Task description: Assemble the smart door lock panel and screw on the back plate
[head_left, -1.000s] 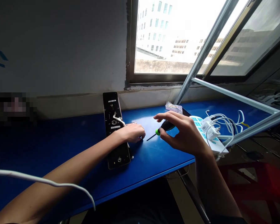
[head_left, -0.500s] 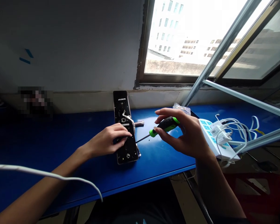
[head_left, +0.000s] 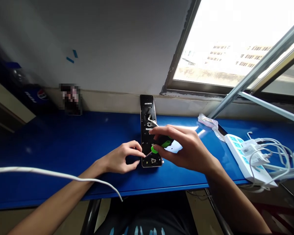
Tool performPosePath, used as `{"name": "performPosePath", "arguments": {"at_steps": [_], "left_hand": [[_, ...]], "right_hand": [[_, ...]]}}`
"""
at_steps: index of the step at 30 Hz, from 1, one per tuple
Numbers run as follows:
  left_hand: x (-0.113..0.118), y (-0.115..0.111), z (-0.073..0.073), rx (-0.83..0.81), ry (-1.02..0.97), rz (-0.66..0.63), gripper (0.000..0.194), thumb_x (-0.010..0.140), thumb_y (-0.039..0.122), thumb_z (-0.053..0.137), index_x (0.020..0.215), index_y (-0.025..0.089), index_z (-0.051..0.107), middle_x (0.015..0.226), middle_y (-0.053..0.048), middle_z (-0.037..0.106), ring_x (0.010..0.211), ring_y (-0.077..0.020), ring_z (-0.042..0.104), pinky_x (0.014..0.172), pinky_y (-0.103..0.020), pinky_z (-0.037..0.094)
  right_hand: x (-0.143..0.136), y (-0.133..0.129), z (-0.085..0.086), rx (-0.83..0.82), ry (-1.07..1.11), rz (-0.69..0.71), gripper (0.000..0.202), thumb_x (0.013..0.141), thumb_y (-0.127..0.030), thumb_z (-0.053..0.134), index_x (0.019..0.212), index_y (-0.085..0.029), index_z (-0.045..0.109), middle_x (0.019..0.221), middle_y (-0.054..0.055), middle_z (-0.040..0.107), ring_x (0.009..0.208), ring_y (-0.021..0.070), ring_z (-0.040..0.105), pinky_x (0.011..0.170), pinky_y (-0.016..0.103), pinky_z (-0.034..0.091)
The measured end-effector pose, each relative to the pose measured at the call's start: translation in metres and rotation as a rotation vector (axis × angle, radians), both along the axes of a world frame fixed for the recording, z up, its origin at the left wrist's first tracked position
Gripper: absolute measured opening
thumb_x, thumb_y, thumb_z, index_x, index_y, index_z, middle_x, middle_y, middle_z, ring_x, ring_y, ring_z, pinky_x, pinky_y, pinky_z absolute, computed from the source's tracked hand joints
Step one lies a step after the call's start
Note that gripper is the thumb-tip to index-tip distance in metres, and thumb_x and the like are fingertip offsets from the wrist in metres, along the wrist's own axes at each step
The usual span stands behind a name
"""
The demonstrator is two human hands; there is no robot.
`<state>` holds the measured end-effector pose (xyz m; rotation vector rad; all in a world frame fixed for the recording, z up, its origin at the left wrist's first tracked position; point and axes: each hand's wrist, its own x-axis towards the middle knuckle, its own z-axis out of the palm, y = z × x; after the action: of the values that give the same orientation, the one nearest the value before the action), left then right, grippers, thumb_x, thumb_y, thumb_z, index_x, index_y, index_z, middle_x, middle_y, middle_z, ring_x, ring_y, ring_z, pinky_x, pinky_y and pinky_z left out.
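A long black panel [head_left: 145,138] lies on the blue table, with small metal fittings and a white cable [head_left: 153,121] on its face. My right hand [head_left: 183,147] is closed round the green-and-black handle of a screwdriver [head_left: 164,143]. Its shaft slants down to the left, and the tip is at the panel's lower left part. At the panel's left edge is my left hand [head_left: 123,157], its index fingertip beside the screwdriver tip. The left thumb and index finger are apart, and I see nothing held between them.
A white power strip [head_left: 237,147] with plugged-in chargers and cables sits on the right. Behind it are a plastic bag [head_left: 208,121] and a metal frame [head_left: 250,68]. A loose white cable [head_left: 83,179] hangs across the lower left. A dark Pepsi-marked object [head_left: 36,97] stands back left.
The view has shifted left. The screwdriver has moved from beside the panel's right edge to over its lower part. My left hand has slid off the panel's middle to its left edge.
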<state>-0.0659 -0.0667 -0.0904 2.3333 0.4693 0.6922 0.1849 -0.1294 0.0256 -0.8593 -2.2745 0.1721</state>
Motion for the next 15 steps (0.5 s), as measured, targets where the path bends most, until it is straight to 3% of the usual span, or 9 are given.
{"name": "performPosePath", "arguments": {"at_steps": [5,8,15], "left_hand": [[0.000,0.000,-0.002,0.019,-0.006,-0.011,0.030,0.088,0.021,0.072,0.118,0.021,0.077,0.111,-0.008,0.068,0.101,-0.0197,0.068,0.090,-0.032,0.059],[0.000,0.000,-0.004,0.021,-0.003,-0.019,0.029,0.088,0.022,0.073,0.116,0.022,0.078,0.111,-0.008,0.069,0.102,-0.0198,0.068,0.091,-0.032,0.059],[0.001,0.000,0.000,0.006,0.026,-0.013,0.027,0.087,0.024,0.076,0.114,0.021,0.078,0.112,-0.009,0.070,0.101,-0.0207,0.069,0.091,-0.033,0.058]], "right_hand": [[-0.004,-0.002,0.007,-0.006,-0.081,0.016,0.047,0.091,-0.011,0.066,0.136,-0.022,0.059,0.109,0.005,0.076,0.087,0.0154,0.073,0.078,0.028,0.060],[-0.007,-0.003,0.009,0.006,-0.099,0.033,0.044,0.093,-0.012,0.065,0.136,-0.021,0.059,0.107,0.005,0.076,0.087,0.0145,0.073,0.076,0.026,0.058],[-0.012,-0.006,0.004,0.198,-0.142,-0.062,0.017,0.093,-0.032,0.075,0.101,-0.020,0.067,0.081,0.001,0.074,0.063,0.0106,0.062,0.060,0.024,0.050]]}}
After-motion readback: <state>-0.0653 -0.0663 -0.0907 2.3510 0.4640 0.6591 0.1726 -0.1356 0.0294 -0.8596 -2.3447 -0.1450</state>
